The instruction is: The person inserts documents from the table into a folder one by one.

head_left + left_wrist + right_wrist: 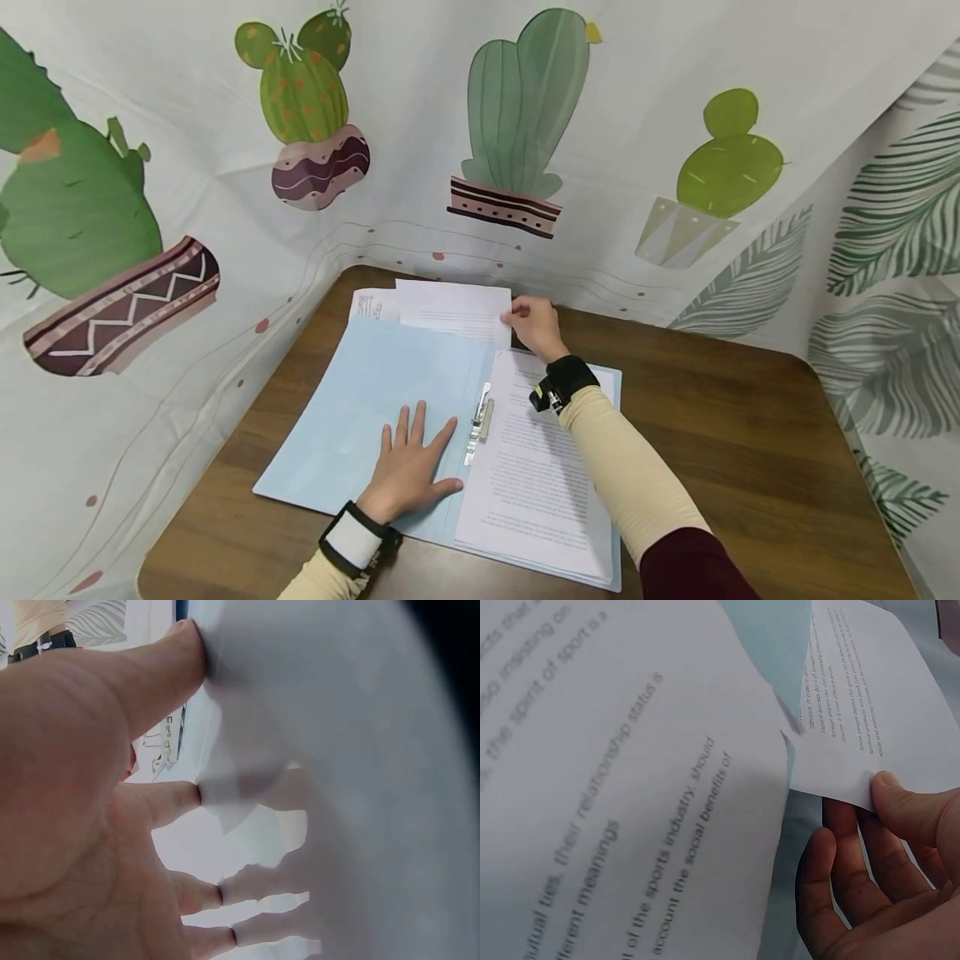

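Observation:
A light blue folder point(360, 392) lies spread on the table, with a metal clip point(480, 421) along its spine. On its right half rests a stack of printed paper point(540, 492). My left hand point(408, 475) lies flat on the bare left cover, fingers spread; the left wrist view shows its palm side point(67, 825) against the pale surface. Beyond the folder's top edge, my right hand point(536, 323) pinches the right edge of a loose printed sheet point(453, 302). The right wrist view has the thumb on top of that sheet point(877, 697) and fingers beneath.
Another printed sheet point(369, 305) pokes out past the folder's top left, partly under the held one. The brown wooden table point(720, 425) extends to the right. A white cloth with cactus prints point(405, 108) hangs behind and at the sides.

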Demonstrator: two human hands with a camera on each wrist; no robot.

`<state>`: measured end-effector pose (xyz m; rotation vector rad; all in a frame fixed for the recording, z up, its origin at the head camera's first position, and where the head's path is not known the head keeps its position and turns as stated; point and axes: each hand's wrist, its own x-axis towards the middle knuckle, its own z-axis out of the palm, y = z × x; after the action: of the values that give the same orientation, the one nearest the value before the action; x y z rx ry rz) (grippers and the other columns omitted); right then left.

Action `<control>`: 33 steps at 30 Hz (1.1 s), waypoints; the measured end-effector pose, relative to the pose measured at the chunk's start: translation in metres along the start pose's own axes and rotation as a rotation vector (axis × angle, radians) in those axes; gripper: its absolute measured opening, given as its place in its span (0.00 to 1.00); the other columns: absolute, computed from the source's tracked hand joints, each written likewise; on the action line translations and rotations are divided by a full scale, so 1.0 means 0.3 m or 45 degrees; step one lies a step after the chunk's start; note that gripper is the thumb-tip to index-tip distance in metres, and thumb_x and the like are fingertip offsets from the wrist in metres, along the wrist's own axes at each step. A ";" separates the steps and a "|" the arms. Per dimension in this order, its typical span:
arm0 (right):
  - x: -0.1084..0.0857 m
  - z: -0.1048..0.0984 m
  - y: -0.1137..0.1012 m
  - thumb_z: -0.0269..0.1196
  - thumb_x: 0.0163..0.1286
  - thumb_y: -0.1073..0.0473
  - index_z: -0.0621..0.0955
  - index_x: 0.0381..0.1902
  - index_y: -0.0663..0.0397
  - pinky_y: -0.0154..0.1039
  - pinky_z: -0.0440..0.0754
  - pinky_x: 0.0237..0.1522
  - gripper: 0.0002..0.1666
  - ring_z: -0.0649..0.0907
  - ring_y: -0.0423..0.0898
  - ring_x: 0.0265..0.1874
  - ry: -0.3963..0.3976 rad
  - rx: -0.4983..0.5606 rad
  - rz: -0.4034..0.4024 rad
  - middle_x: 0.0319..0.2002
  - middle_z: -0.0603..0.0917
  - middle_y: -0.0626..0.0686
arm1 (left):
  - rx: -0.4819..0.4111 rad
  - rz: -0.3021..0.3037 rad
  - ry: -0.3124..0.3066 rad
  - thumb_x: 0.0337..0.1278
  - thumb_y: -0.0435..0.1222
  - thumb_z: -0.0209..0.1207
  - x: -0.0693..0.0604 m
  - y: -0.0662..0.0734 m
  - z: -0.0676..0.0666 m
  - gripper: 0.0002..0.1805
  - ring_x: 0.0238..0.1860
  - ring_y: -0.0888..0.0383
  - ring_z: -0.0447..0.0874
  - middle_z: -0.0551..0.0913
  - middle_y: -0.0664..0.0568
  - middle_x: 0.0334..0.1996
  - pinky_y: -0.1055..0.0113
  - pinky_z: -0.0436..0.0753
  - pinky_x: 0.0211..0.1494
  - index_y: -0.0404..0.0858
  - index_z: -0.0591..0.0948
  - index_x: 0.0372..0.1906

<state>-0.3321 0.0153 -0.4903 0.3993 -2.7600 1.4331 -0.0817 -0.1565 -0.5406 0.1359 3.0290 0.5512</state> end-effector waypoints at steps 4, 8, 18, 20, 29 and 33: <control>0.007 -0.008 -0.010 0.71 0.68 0.62 0.85 0.34 0.58 0.42 0.74 0.38 0.05 0.80 0.51 0.36 0.011 0.038 0.009 0.34 0.86 0.54 | -0.006 0.005 0.005 0.48 0.59 0.73 0.000 0.000 0.000 0.50 0.77 0.23 0.45 0.53 0.24 0.77 0.22 0.51 0.69 0.42 0.72 0.75; 0.013 -0.019 -0.019 0.71 0.68 0.63 0.85 0.35 0.58 0.41 0.73 0.38 0.04 0.79 0.50 0.36 0.029 0.067 0.017 0.35 0.85 0.54 | -0.015 0.005 -0.009 0.49 0.59 0.73 0.000 0.001 0.002 0.49 0.77 0.23 0.45 0.53 0.25 0.77 0.22 0.50 0.69 0.43 0.72 0.75; 0.022 -0.054 -0.053 0.69 0.70 0.63 0.86 0.38 0.60 0.41 0.73 0.39 0.04 0.79 0.50 0.36 0.063 0.125 -0.058 0.36 0.85 0.56 | -0.017 0.023 0.001 0.48 0.59 0.73 0.002 -0.001 0.004 0.49 0.77 0.23 0.45 0.53 0.24 0.77 0.22 0.51 0.68 0.42 0.72 0.75; 0.023 -0.065 -0.066 0.69 0.71 0.63 0.87 0.39 0.60 0.41 0.74 0.38 0.04 0.79 0.50 0.36 0.070 0.138 -0.067 0.36 0.85 0.56 | -0.018 0.024 0.001 0.48 0.59 0.73 0.002 -0.001 0.004 0.49 0.77 0.23 0.45 0.53 0.24 0.77 0.22 0.51 0.68 0.42 0.72 0.75; 0.023 -0.146 -0.140 0.66 0.73 0.63 0.85 0.40 0.61 0.39 0.74 0.38 0.05 0.79 0.49 0.37 0.139 0.233 -0.160 0.38 0.84 0.56 | -0.014 0.022 -0.010 0.49 0.59 0.73 0.003 -0.002 0.003 0.49 0.77 0.23 0.44 0.53 0.24 0.77 0.22 0.50 0.69 0.43 0.72 0.75; 0.023 -0.201 -0.161 0.66 0.73 0.62 0.85 0.42 0.61 0.38 0.75 0.37 0.06 0.80 0.49 0.37 0.179 0.216 -0.218 0.38 0.85 0.56 | -0.022 0.017 -0.018 0.49 0.59 0.73 0.003 0.000 -0.001 0.49 0.77 0.23 0.44 0.52 0.24 0.77 0.22 0.50 0.69 0.43 0.71 0.75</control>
<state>-0.3346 0.0359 -0.4154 0.5034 -2.4400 1.5899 -0.0825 -0.1565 -0.5405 0.1592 3.0107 0.5747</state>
